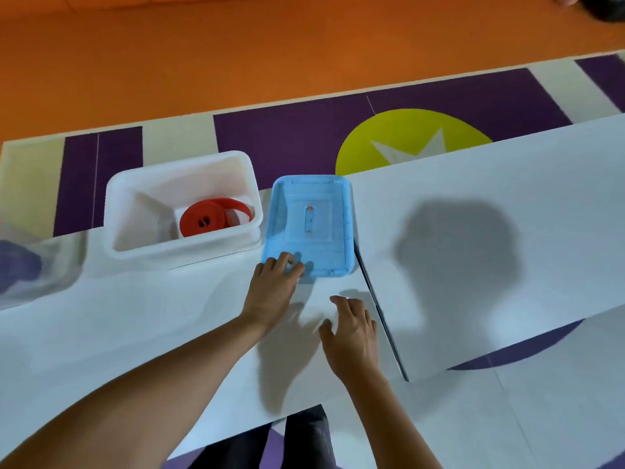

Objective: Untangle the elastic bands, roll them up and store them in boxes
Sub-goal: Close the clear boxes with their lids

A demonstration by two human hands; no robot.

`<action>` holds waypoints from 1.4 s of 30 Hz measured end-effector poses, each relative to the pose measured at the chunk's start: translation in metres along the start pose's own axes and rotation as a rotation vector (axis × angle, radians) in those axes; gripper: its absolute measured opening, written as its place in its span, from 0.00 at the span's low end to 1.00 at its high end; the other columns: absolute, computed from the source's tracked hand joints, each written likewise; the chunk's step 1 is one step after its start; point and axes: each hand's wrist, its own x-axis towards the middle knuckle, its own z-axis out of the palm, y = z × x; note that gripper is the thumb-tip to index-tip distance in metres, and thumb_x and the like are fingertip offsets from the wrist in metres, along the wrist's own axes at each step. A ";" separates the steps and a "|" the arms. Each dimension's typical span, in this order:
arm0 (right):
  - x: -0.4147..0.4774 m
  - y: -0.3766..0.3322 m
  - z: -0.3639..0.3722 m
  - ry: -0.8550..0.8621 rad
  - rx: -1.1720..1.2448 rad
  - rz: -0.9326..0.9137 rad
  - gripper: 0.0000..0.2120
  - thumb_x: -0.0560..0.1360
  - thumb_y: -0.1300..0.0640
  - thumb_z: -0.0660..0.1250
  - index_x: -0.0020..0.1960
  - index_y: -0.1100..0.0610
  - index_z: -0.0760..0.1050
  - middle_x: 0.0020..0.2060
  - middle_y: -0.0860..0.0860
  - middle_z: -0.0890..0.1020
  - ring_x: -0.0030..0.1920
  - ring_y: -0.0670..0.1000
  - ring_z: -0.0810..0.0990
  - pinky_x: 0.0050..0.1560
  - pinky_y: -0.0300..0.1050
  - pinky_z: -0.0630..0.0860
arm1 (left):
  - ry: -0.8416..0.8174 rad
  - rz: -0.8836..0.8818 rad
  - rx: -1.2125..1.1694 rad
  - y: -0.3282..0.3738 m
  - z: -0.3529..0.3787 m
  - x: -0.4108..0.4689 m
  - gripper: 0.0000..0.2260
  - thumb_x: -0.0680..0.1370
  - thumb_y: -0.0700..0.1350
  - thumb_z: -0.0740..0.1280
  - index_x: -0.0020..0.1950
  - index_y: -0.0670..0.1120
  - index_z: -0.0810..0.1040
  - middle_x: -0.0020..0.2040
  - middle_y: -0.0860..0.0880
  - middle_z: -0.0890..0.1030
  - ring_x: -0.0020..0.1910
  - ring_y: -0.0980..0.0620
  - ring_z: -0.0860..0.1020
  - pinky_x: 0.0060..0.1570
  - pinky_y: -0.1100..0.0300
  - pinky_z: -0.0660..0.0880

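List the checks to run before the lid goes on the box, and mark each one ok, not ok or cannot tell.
1. Red band rolled up and inside the white box: ok.
2. Band lies below the box's rim: ok.
3. Blue lid turned the right way: not ok; it seems to lie underside up beside the box.
4. Left hand has a firm grip on the lid: cannot tell; its fingers curl on the near corner.
5. Right hand free to help: ok; it is open and holds nothing.
6. No bands left over: cannot tell; the purple shape at the left edge is blurred.
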 end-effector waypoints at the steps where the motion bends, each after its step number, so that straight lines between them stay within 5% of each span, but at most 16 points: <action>1: 0.000 0.001 -0.004 -0.019 -0.005 -0.003 0.23 0.77 0.53 0.66 0.72 0.52 0.72 0.64 0.54 0.75 0.63 0.58 0.75 0.64 0.54 0.69 | 0.079 -0.003 -0.050 0.004 -0.008 0.001 0.11 0.76 0.40 0.74 0.56 0.47 0.77 0.59 0.45 0.77 0.47 0.43 0.78 0.44 0.51 0.77; 6: 0.014 -0.009 -0.028 -0.101 -0.060 -0.034 0.24 0.81 0.50 0.62 0.76 0.48 0.64 0.70 0.50 0.70 0.70 0.54 0.70 0.72 0.49 0.63 | 0.402 -0.050 -0.292 0.023 -0.072 0.000 0.08 0.83 0.45 0.62 0.58 0.43 0.75 0.49 0.45 0.81 0.43 0.46 0.78 0.40 0.56 0.76; 11: 0.047 -0.031 -0.058 0.055 -0.035 -0.026 0.26 0.81 0.52 0.62 0.77 0.52 0.62 0.70 0.52 0.71 0.70 0.56 0.70 0.70 0.53 0.65 | 0.593 -0.359 -0.768 0.019 -0.119 -0.018 0.06 0.85 0.46 0.59 0.59 0.46 0.72 0.49 0.53 0.78 0.45 0.57 0.76 0.43 0.70 0.70; 14: 0.068 -0.053 -0.076 0.236 0.063 0.038 0.24 0.81 0.55 0.62 0.76 0.56 0.65 0.68 0.57 0.74 0.67 0.61 0.73 0.65 0.57 0.68 | 0.645 -0.619 -0.959 -0.008 -0.133 -0.028 0.05 0.86 0.44 0.59 0.59 0.47 0.72 0.49 0.55 0.77 0.46 0.61 0.76 0.47 0.65 0.69; 16: 0.077 -0.067 -0.085 0.268 0.166 0.056 0.22 0.82 0.55 0.60 0.75 0.57 0.66 0.66 0.60 0.75 0.65 0.64 0.73 0.63 0.57 0.69 | 0.649 -0.774 -1.102 -0.029 -0.137 -0.036 0.05 0.86 0.44 0.59 0.59 0.48 0.73 0.53 0.53 0.78 0.53 0.53 0.77 0.53 0.60 0.69; 19: 0.087 -0.096 -0.091 0.209 0.355 0.039 0.19 0.84 0.55 0.58 0.73 0.59 0.68 0.64 0.61 0.77 0.63 0.62 0.74 0.54 0.47 0.69 | 0.665 -0.951 -1.259 -0.062 -0.137 -0.045 0.09 0.85 0.43 0.59 0.62 0.44 0.76 0.57 0.48 0.80 0.54 0.50 0.78 0.51 0.57 0.72; 22: 0.096 -0.130 -0.085 0.199 0.429 -0.015 0.16 0.84 0.59 0.58 0.70 0.62 0.70 0.57 0.54 0.78 0.54 0.56 0.76 0.41 0.29 0.69 | 0.666 -0.988 -1.184 -0.100 -0.134 -0.050 0.11 0.84 0.41 0.59 0.64 0.42 0.76 0.57 0.47 0.80 0.54 0.47 0.77 0.50 0.55 0.72; 25: 0.109 -0.162 -0.071 0.145 0.391 -0.108 0.15 0.83 0.57 0.59 0.69 0.56 0.71 0.54 0.51 0.79 0.51 0.55 0.79 0.37 0.36 0.70 | 0.666 -0.956 -0.994 -0.139 -0.135 -0.050 0.11 0.85 0.43 0.59 0.65 0.43 0.75 0.55 0.49 0.79 0.54 0.47 0.77 0.50 0.56 0.70; 28: 0.124 -0.187 -0.056 0.093 0.278 -0.118 0.16 0.84 0.56 0.58 0.71 0.55 0.69 0.52 0.52 0.78 0.47 0.53 0.75 0.32 0.35 0.64 | 0.619 -0.920 -0.802 -0.178 -0.131 -0.044 0.14 0.85 0.43 0.59 0.68 0.40 0.76 0.60 0.41 0.79 0.57 0.44 0.75 0.56 0.54 0.70; 32: 0.140 -0.206 -0.039 0.067 0.223 -0.073 0.17 0.84 0.56 0.57 0.72 0.56 0.69 0.61 0.58 0.81 0.57 0.60 0.80 0.45 0.43 0.66 | 0.528 -0.933 -0.675 -0.216 -0.113 -0.039 0.15 0.84 0.41 0.61 0.68 0.40 0.78 0.65 0.36 0.78 0.65 0.37 0.74 0.67 0.49 0.67; 35: 0.145 -0.211 -0.026 0.047 0.188 -0.065 0.17 0.84 0.57 0.57 0.73 0.56 0.68 0.61 0.57 0.81 0.57 0.59 0.80 0.44 0.42 0.66 | 0.504 -0.934 -0.720 -0.229 -0.104 -0.041 0.16 0.85 0.43 0.60 0.72 0.43 0.76 0.66 0.38 0.76 0.65 0.39 0.75 0.68 0.51 0.69; 38: 0.144 -0.216 -0.017 0.063 0.181 -0.096 0.17 0.84 0.57 0.57 0.72 0.56 0.67 0.59 0.57 0.81 0.54 0.58 0.81 0.43 0.42 0.68 | 0.421 -0.898 -0.748 -0.233 -0.102 -0.043 0.18 0.86 0.46 0.56 0.74 0.45 0.73 0.58 0.43 0.81 0.57 0.40 0.80 0.55 0.49 0.77; 40: 0.143 -0.215 -0.012 0.077 0.187 -0.107 0.17 0.84 0.57 0.57 0.72 0.56 0.68 0.59 0.57 0.81 0.55 0.59 0.82 0.44 0.42 0.69 | 0.391 -0.863 -0.711 -0.234 -0.103 -0.045 0.17 0.86 0.47 0.54 0.71 0.45 0.73 0.47 0.47 0.81 0.44 0.45 0.80 0.40 0.55 0.72; 42: 0.139 -0.214 -0.009 0.090 0.191 -0.108 0.17 0.85 0.56 0.58 0.72 0.56 0.68 0.58 0.57 0.81 0.56 0.59 0.82 0.42 0.41 0.71 | 0.393 -0.840 -0.704 -0.234 -0.104 -0.047 0.15 0.86 0.47 0.54 0.69 0.45 0.74 0.44 0.51 0.79 0.39 0.51 0.77 0.37 0.58 0.69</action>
